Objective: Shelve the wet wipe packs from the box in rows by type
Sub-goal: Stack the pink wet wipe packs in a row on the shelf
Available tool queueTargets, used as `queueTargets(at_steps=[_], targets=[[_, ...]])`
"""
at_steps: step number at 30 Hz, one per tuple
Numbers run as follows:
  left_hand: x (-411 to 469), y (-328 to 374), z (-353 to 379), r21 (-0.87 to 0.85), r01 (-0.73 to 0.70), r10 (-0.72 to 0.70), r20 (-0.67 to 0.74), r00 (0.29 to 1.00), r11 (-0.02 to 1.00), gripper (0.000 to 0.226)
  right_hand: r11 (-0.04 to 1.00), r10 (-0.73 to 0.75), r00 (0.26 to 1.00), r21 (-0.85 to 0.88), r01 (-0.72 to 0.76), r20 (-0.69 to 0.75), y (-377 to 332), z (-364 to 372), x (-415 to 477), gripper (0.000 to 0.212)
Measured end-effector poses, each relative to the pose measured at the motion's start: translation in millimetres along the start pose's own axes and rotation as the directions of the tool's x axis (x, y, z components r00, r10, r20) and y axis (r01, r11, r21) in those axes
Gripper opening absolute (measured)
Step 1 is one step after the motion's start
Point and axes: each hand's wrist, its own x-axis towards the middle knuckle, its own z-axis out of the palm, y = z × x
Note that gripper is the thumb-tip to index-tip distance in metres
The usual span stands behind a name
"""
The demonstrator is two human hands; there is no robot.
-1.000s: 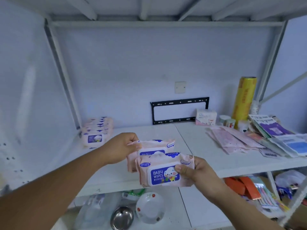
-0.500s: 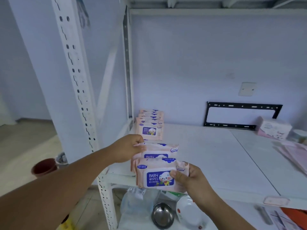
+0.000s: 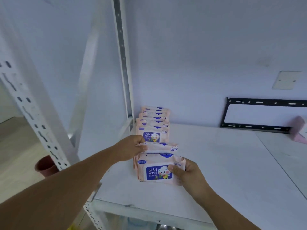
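A row of several pink baby wipe packs (image 3: 153, 125) stands upright on the white shelf (image 3: 224, 171), running back to the wall at its left end. My left hand (image 3: 131, 147) grips the top left edge of one pink wipe pack (image 3: 162, 147), held just in front of the row. Nearer to me, my right hand (image 3: 184, 171) holds a second pink wipe pack (image 3: 154, 170) by its right side, blue "BABY WIPES" label facing me. Both held packs hover over the shelf's left part. The box is out of view.
A white perforated upright (image 3: 34, 123) and a grey rear post (image 3: 123, 63) frame the shelf's left end. A black metal bracket (image 3: 264, 117) leans on the back wall, with a pink box (image 3: 300, 130) at the far right. A brown pot (image 3: 45, 166) sits on the floor.
The view has swung left and closer to the row. Both hands have carried their packs forward over the shelf, up to the front of the standing row.
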Motion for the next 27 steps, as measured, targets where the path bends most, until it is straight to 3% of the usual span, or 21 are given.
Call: queueTargets(at_steps=[10,14,17,23,27], targets=[[87,-31,-2,0.077,0.134,-0.136,0.022,0.990,0.988,0.019,0.994,0.020,0.994,-0.102,-0.031,-0.105,47,8,91,0.032],[109,-41,-11,0.148,0.151,-0.149,-0.021,0.989,0.977,0.013,0.995,0.026,0.987,-0.095,-0.042,-0.160,50,18,110,0.027],[123,-39,-17,0.203,0.159,-0.149,-0.063,0.987,0.966,0.029,0.993,0.032,0.979,-0.108,-0.055,-0.202,46,27,117,0.026],[135,-43,-23,0.219,0.180,-0.147,-0.159,0.976,0.959,0.031,0.977,0.000,0.960,-0.205,-0.059,-0.278,40,39,134,0.020],[136,-40,-24,0.254,0.172,-0.131,-0.171,0.976,0.952,0.030,0.943,0.043,0.955,-0.303,-0.136,-0.294,37,34,141,0.009]])
